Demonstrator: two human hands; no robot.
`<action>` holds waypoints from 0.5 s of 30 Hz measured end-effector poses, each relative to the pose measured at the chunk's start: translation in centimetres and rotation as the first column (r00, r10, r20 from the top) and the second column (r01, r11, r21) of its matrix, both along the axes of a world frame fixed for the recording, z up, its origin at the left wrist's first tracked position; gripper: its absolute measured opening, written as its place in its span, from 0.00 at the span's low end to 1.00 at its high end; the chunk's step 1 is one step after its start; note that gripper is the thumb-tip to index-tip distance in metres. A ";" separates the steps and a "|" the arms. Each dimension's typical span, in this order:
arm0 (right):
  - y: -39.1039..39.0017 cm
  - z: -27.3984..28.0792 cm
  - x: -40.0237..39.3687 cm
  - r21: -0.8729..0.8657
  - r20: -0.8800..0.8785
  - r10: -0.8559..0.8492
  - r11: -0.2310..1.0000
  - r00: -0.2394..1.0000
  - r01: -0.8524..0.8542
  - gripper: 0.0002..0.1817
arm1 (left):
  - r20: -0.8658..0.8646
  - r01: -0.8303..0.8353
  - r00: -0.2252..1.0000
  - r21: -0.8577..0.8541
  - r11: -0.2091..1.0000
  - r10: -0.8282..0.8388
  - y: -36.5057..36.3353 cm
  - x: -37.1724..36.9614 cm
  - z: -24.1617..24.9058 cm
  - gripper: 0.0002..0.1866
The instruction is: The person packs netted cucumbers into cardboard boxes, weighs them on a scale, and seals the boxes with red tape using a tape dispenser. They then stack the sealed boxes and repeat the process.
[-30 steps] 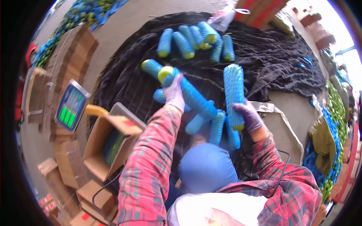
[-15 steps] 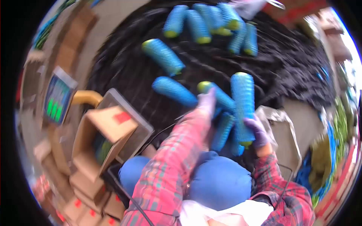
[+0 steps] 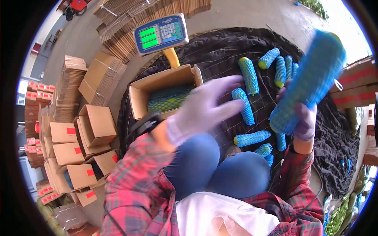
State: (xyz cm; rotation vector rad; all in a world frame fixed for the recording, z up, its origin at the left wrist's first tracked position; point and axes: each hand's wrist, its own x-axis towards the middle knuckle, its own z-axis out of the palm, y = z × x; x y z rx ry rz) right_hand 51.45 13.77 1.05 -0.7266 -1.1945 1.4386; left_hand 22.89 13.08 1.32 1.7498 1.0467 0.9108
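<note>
My right hand, in a pale purple glove, grips a long green gourd in a blue foam net, raised and tilted at the right. It is blurred by motion. My left hand, gloved alike, is empty, its fingers spread. It hovers between an open cardboard box and the netted gourds on the black sheet. Inside the box lies netted green produce, partly hidden by its wall. Near my left fingertips lie one netted gourd and another beyond it. A further one lies by my knees.
A scale display with green digits stands on a yellow post behind the box. Several more netted gourds lie on the black sheet. Cardboard boxes are stacked at left, with flattened cartons behind them.
My view has turned left towards the box and scale. My left hand has left the gourds and now spreads near the box. My right hand has lifted its gourd higher.
</note>
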 end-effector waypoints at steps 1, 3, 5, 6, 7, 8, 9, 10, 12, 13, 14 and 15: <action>1.0 1.6 -1.3 -0.064 0.180 0.015 0.998 0.984 -0.004 0.34 | -0.244 -0.113 0.956 0.199 0.974 0.161 -1.2 -3.9 -1.8 0.30; 2.2 3.8 -6.3 0.148 0.573 -0.141 0.987 0.807 0.067 0.35 | -0.551 -0.213 0.762 0.284 0.935 0.341 -4.3 -10.4 -5.3 0.28; 3.6 4.4 -10.6 0.438 0.752 -0.265 0.885 0.603 -0.158 0.36 | -0.723 -0.161 0.593 0.324 0.932 0.354 -7.0 -13.9 -7.3 0.27; 4.5 4.4 -12.6 0.542 0.794 -0.341 0.772 0.504 -0.332 0.35 | -0.696 -0.162 0.615 0.350 0.923 0.372 -7.7 -14.6 -8.8 0.28; 5.0 4.6 -14.9 0.485 0.869 -0.339 0.730 0.361 -0.481 0.43 | -0.674 -0.168 0.626 0.376 0.911 0.393 -7.9 -14.8 -9.8 0.28; 5.5 4.2 -17.2 0.360 0.931 -0.250 0.746 0.266 -0.560 0.43 | -0.651 -0.176 0.635 0.402 0.899 0.416 -8.1 -14.5 -10.7 0.29; 5.9 3.6 -19.3 0.291 0.957 -0.218 0.714 0.193 -0.636 0.40 | -0.660 -0.185 0.651 0.340 0.922 0.374 -7.9 -14.4 -11.4 0.30; 6.5 3.1 -21.4 0.223 0.973 -0.198 0.675 0.118 -0.704 0.37 | -0.653 -0.182 0.639 0.384 0.905 0.406 -7.8 -14.3 -12.0 0.30; 7.7 2.4 -25.8 0.013 0.903 -0.354 0.590 -0.244 -0.808 0.33 | -0.626 -0.233 0.657 0.361 0.903 0.420 -7.9 -14.1 -12.4 0.30; 8.2 1.8 -27.7 -0.109 0.806 -0.434 0.559 -0.402 -0.822 0.31 | -0.583 -0.259 0.670 0.397 0.881 0.460 -7.9 -14.0 -12.8 0.30; 8.9 0.4 -29.4 -0.186 0.773 -0.435 0.540 -0.461 -0.821 0.30 | -0.571 -0.275 0.674 0.396 0.876 0.470 -7.9 -14.0 -13.0 0.30; 9.6 -1.3 -30.8 -0.261 0.736 -0.437 0.523 -0.518 -0.811 0.29 | -0.559 -0.287 0.678 0.395 0.873 0.476 -7.9 -13.9 -13.1 0.30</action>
